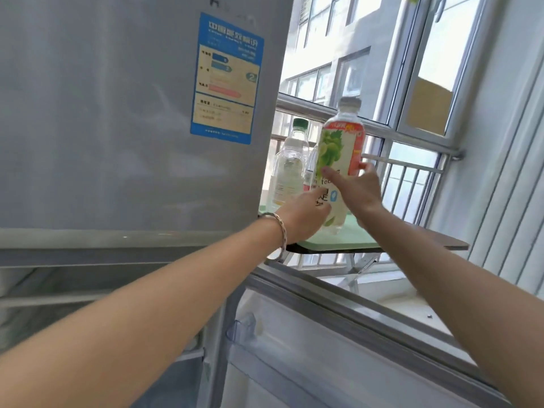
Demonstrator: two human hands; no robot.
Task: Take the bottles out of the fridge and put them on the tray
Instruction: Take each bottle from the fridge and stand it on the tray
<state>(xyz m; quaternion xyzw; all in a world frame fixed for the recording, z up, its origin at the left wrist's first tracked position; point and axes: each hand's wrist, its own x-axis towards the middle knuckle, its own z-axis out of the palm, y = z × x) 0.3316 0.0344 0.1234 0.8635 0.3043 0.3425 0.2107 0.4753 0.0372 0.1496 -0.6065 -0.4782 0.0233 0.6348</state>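
beside the fridge (117, 128), on a brown ledge (453, 242) under the window (412, 69), lies a pale green tray (347, 241). both hands hold one bottle with a grape label (338, 160) just over or on the tray's near part; whether its base touches the tray cannot be told. this bottle is clear plastic with a pale cap, tilted a little to the right, and its label shows green grapes with an orange-red band. a pale, slightly cloudy liquid shows at its bottom below the label; how full it is above that is hidden by the label.

the left hand (303, 214) is wrapped around the lower part of the bottle, fingers closed against its side, with a silver bracelet (279, 231) on the wrist. the right hand (357, 189) grips it higher up, thumb on the front of the label and fingers round the back.

behind it, further left on the tray, stands a clear bottle with a green cap (291, 163), upright and close to the fridge's side. it looks nearly empty or filled with something colourless; which cannot be told. part of a third container shows between the two bottles, mostly hidden.

the fridge's lower door (338, 334) stands open below the arms, with a clear plastic shelf clip (244, 328) on its inner side. an energy sticker (226, 78) is on the upper door.
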